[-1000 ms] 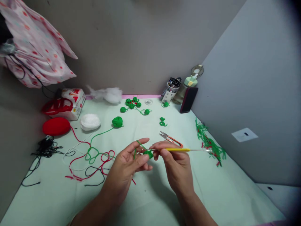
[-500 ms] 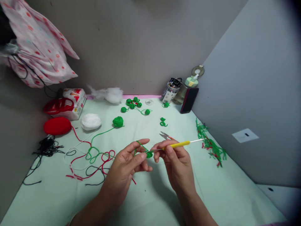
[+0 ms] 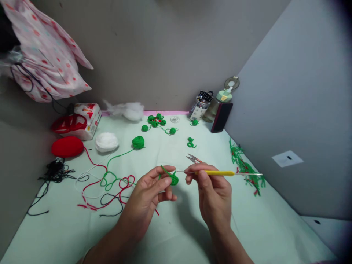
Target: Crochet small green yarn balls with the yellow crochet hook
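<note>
Between the thumb and fingers of my left hand (image 3: 154,187) is a small round green crochet piece (image 3: 173,179), with green yarn running over the index finger. My right hand (image 3: 213,190) grips a crochet hook (image 3: 220,173) by its yellow handle, its metal shaft pointing left. The hook's tip is close to the top of the crochet piece; whether a loop sits on it I cannot tell. Behind the right hand lie small thread snips (image 3: 194,158), partly hidden. Green yarn trails from a green ball (image 3: 138,142) toward my left hand.
Red yarn (image 3: 67,147), white yarn (image 3: 107,142) and a black tangle (image 3: 56,170) lie at left, with loose strands before them. Small green balls (image 3: 154,121) sit at the back. A phone (image 3: 221,117) leans by a bottle (image 3: 211,110). Green scraps (image 3: 246,167) line the right wall.
My right hand has moved right with the crochet hook, drawing its tip back from the crochet piece. The hook now lies more level. More of the green piece shows; my left hand barely moved.
</note>
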Tool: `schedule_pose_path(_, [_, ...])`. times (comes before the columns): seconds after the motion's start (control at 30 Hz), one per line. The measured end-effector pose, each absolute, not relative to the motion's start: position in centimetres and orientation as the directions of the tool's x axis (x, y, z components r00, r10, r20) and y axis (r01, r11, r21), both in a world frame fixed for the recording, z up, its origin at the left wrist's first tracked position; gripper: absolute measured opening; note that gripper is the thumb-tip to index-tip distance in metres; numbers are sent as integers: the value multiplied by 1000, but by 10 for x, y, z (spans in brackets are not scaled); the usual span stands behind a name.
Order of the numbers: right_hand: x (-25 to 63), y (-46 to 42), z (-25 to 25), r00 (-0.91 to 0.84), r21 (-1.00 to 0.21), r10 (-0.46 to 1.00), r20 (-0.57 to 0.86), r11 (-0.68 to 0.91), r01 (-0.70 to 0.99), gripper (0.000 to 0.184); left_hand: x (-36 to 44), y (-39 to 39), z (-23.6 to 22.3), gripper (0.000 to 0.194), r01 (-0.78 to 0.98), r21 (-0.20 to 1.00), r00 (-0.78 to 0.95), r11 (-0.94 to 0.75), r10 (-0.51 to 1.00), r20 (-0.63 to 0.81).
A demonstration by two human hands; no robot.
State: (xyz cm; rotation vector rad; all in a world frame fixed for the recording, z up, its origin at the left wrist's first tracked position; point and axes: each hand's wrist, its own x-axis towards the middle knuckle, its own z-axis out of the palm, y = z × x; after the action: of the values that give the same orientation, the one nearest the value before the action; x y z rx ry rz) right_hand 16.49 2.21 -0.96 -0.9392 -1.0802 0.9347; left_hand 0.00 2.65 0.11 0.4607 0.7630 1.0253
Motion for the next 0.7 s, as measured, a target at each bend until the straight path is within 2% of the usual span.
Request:
schedule_pose_path(0.17, [166, 22, -5, 205, -924, 930, 305, 341, -173, 17, 0, 27, -1, 20, -588, 661, 307, 467, 884, -351])
schedule_pose_path(0.4, [165, 19, -7, 165, -944, 949, 268, 293, -153, 16, 1, 26, 1, 17, -582, 661, 308, 473, 881, -359])
schedule_pose_path(0.53, [165, 19, -8, 161, -943, 942, 296, 315, -107, 16, 1, 27, 2, 17, -576, 663, 314, 478, 878, -360])
schedule_pose_path(0.7, [164, 18, -4, 161, -926, 912, 377, 377, 33, 17, 2, 27, 3, 18, -582, 663, 306, 472, 882, -359])
